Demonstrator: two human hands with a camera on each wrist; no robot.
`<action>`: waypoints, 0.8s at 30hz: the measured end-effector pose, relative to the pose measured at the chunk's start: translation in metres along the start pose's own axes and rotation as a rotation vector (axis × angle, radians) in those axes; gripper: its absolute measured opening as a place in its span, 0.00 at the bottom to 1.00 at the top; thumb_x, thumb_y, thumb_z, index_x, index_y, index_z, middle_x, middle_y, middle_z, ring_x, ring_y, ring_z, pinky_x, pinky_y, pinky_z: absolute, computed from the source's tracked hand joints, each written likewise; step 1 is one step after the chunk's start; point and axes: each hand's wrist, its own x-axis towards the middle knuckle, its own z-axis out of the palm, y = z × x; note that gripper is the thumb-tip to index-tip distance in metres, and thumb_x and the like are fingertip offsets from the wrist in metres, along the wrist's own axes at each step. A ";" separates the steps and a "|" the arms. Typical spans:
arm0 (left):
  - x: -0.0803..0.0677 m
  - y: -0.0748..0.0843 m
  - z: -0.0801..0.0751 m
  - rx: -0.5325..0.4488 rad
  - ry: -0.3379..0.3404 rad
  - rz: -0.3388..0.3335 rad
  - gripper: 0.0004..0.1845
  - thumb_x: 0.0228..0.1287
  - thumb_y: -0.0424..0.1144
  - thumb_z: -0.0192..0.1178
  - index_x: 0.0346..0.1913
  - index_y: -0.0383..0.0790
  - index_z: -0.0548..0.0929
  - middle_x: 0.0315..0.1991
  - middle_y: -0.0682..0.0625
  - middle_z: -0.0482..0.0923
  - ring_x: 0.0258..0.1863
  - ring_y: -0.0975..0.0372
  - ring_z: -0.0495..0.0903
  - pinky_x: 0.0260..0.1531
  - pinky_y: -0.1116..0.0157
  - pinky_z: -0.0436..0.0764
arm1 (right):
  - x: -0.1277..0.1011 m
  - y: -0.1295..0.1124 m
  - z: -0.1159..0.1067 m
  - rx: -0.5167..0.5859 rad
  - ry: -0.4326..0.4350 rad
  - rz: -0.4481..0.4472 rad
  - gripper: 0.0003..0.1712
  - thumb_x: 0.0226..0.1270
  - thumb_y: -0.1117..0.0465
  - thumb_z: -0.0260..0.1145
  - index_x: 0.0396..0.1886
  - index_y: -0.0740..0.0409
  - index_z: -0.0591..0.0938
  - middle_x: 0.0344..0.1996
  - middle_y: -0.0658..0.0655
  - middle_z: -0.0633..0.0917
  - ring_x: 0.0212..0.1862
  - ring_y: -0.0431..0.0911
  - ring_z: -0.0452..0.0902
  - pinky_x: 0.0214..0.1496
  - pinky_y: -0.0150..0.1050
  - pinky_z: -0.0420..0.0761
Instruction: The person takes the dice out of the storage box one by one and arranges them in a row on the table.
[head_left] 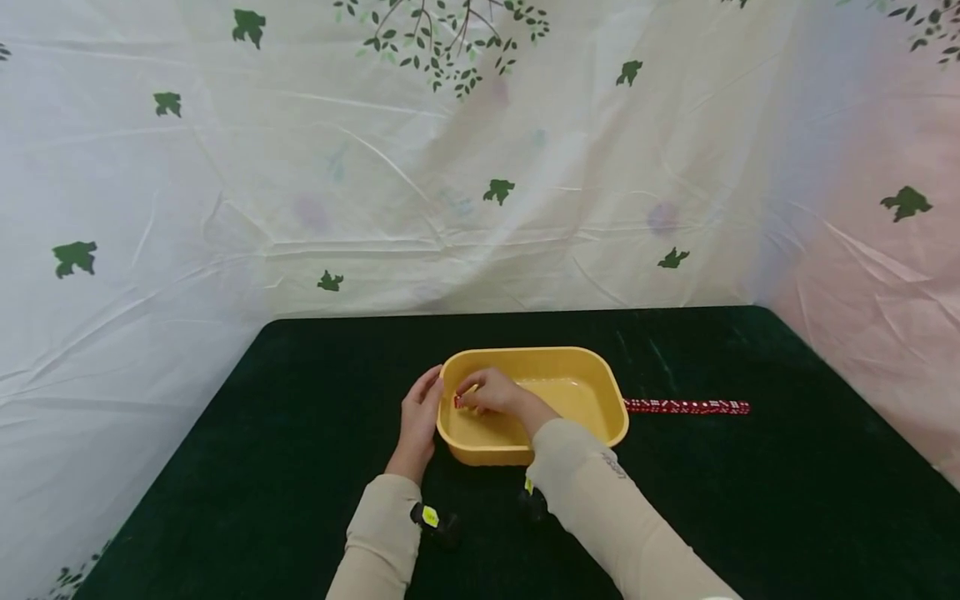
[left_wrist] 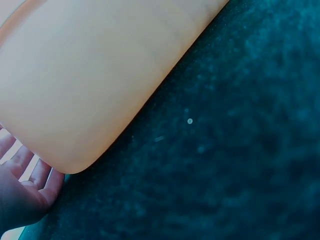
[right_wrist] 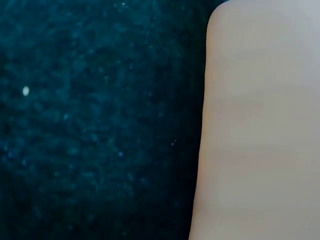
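A yellow plastic tub [head_left: 525, 455] stands on the dark green table. Inside its left end, my right hand [head_left: 491, 392] pinches a small red die [head_left: 458, 402] with white dots; part of it is hidden by the fingers. My left hand [head_left: 422, 412] lies along the outside of the tub's left wall, fingers touching it. In the left wrist view, the fingers of that hand [left_wrist: 30, 182] extend loosely against the tub's outer wall [left_wrist: 85, 100]. The right wrist view shows only the tub's side [right_wrist: 260, 125], not the hand.
A long straight row of red dice with white dots [head_left: 690, 407] runs rightward from the tub's right side. Dark green cloth [head_left: 300, 433] covers the table. Behind it hangs a pale curtain [head_left: 405, 183] with green leaf prints.
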 end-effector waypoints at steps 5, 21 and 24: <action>0.000 0.000 0.000 0.005 0.008 -0.003 0.18 0.64 0.42 0.47 0.56 0.44 0.68 0.55 0.47 0.65 0.51 0.56 0.67 0.49 0.61 0.68 | 0.000 0.001 0.001 -0.054 -0.025 -0.010 0.07 0.54 0.64 0.62 0.34 0.60 0.81 0.16 0.53 0.73 0.17 0.44 0.64 0.18 0.29 0.67; 0.002 0.000 0.002 0.014 0.013 0.003 0.18 0.63 0.43 0.47 0.56 0.45 0.68 0.54 0.48 0.66 0.50 0.57 0.68 0.49 0.61 0.68 | 0.000 0.002 0.002 -0.146 -0.035 -0.050 0.04 0.52 0.64 0.64 0.29 0.58 0.81 0.18 0.51 0.74 0.21 0.43 0.66 0.22 0.30 0.66; 0.002 0.000 0.002 0.020 0.020 -0.004 0.18 0.64 0.43 0.47 0.56 0.45 0.68 0.54 0.48 0.66 0.50 0.57 0.68 0.49 0.61 0.68 | 0.000 0.002 0.002 -0.155 -0.038 -0.038 0.03 0.53 0.63 0.64 0.29 0.57 0.81 0.19 0.52 0.74 0.22 0.43 0.66 0.24 0.30 0.67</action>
